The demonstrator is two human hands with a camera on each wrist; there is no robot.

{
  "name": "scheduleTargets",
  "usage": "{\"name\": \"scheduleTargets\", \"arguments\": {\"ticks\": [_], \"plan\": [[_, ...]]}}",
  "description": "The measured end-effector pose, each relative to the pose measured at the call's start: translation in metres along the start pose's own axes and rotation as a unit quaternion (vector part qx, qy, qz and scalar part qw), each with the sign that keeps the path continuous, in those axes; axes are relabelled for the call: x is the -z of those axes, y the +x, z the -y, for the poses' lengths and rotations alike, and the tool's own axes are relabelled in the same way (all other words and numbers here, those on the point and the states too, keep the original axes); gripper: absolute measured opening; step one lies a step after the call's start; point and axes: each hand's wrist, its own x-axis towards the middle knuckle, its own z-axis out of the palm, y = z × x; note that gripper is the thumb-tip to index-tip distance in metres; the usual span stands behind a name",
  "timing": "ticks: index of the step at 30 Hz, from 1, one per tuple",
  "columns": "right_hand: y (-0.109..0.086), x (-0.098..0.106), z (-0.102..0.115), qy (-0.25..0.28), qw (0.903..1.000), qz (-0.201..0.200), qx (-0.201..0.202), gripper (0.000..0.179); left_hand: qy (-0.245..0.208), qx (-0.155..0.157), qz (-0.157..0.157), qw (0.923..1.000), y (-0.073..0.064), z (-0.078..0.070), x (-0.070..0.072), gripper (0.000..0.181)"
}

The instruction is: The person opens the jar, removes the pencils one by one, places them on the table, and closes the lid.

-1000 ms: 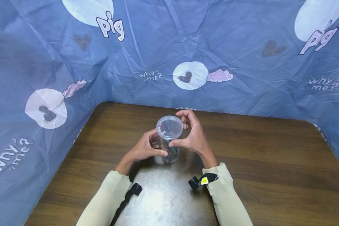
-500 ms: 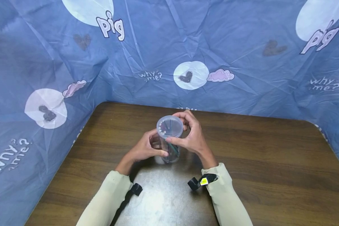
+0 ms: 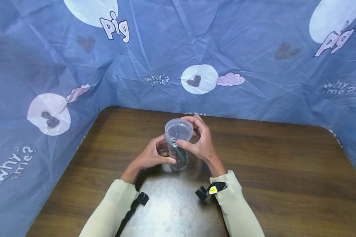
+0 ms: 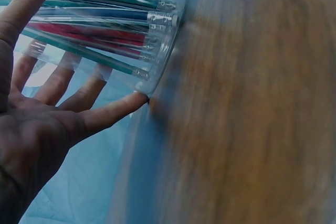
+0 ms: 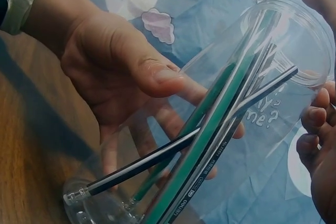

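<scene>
A clear plastic jar (image 3: 182, 164) stands upright on the table, with a clear round lid (image 3: 178, 129) at its mouth. My left hand (image 3: 151, 154) holds the jar's body from the left, thumb in front and fingers behind. On the right, my right hand (image 3: 204, 141) grips the lid's rim, thumb at the near side and fingers at the far side. The lid sits slightly tilted, with rim lines visible beneath it. Inside the jar lean several pencils, among them a green pencil (image 5: 223, 114) and a dark striped pencil (image 5: 152, 158); red ones (image 4: 100, 32) show in the left wrist view.
The brown wooden table (image 3: 284, 164) extends to both sides, with a bright glare patch in front of the jar. A blue printed cloth (image 3: 154, 49) hangs behind and at the left. Each wrist wears a small black camera (image 3: 143, 198).
My right thumb and fingers have closed in on the lid's rim. The lid now stands slightly higher and tilted, and its white glints have faded. My left hand stays in place.
</scene>
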Motion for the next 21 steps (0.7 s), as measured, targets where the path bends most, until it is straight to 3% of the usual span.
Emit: {"name": "scheduleTargets", "arguments": {"ticks": [7, 21], "plan": [[0.0016, 0.0019, -0.0012, -0.007, 0.9999, -0.013, 0.002, 0.075, 0.024, -0.007, -0.007, 0.9997, 0.0043, -0.0005, 0.0009, 0.087], [-0.0037, 0.0006, -0.0073, 0.002, 0.9992, -0.040, 0.005, 0.073, 0.024, -0.018, -0.005, 0.9995, 0.0032, 0.0028, -0.0021, 0.086]]}}
